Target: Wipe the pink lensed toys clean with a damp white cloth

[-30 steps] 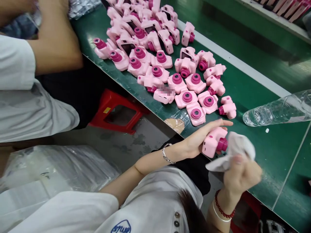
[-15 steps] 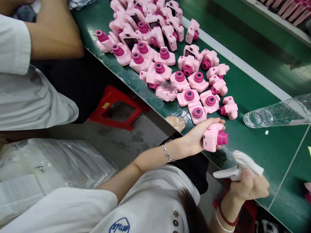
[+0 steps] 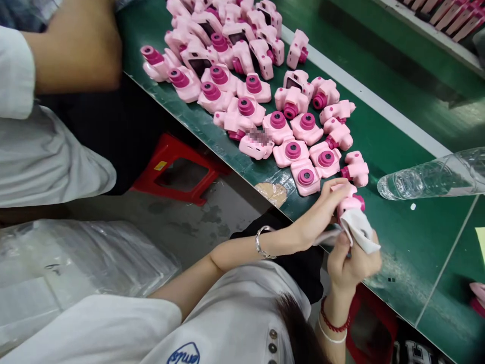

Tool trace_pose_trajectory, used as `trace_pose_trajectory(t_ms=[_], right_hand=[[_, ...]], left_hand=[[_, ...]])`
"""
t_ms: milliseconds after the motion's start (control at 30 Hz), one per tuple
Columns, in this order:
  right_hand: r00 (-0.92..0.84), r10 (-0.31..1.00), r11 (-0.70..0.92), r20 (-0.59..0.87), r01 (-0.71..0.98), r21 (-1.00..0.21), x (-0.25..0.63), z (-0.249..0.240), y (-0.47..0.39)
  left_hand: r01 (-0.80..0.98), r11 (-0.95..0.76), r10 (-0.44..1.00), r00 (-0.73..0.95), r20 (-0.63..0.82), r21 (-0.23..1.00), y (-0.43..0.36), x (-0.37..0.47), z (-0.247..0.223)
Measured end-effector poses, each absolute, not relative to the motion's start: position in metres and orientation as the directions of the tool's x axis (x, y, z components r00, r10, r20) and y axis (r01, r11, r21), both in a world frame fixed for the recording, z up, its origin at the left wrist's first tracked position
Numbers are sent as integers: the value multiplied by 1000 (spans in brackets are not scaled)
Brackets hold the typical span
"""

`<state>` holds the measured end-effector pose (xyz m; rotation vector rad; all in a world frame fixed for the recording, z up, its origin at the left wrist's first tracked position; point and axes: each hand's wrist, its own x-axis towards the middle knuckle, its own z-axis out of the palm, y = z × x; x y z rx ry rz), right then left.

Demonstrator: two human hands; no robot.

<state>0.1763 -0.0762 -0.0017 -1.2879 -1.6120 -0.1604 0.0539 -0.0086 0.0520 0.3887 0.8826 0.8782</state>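
Observation:
My left hand (image 3: 326,205) grips a pink toy camera (image 3: 346,202) with a magenta lens, just above the table's near edge. Fingers of my right hand (image 3: 354,260) are closed round a white cloth (image 3: 359,230), which is pressed against or right in front of the camera. The cloth hides the lower part of that camera. Beyond my left hand lie several more pink toy cameras (image 3: 306,177), some lens up, others on their sides or showing dark screens.
A clear plastic bottle (image 3: 428,177) lies on the green table (image 3: 409,232) at the right. To the left is a co-worker's arm (image 3: 76,55), blurred, above a red stool (image 3: 170,167). A plastic-wrapped bundle (image 3: 87,263) sits at lower left.
My right hand has brought the white cloth up and left to the camera. My left hand has tilted the camera and shifted slightly right. The co-worker's arm has moved.

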Motion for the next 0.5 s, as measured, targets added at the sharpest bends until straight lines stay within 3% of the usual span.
trace_pose_trajectory(t_ms=[67,133,233,300,367,433,500], right_hand=[[357,645,285,675,708,-646,174,-4,-69],[612,621,167,489,506,-846,177,-2,-63],[666,696,100,268,280,-955,182,1,-60],[657,724,70,210,233,-970,184,0,-63],[675,692,54,257,307,-950,184,-1,-70],[629,629,94,456,521,-849,184,-2,-78],[402,637,217,658,725,-653,184,1,-84]], left_hand=[[-388,524,836,407,-369,758,-18,52,46],[-303,426,842,478,-250,853,-25,47,38],[-249,298,870,468,-155,921,-28,41,28],[-224,265,880,453,-141,938,-26,40,25],[-247,328,853,493,-173,912,-23,39,23],[-278,429,803,553,-222,860,-20,38,21],[-282,458,782,579,-231,843,-17,36,20]])
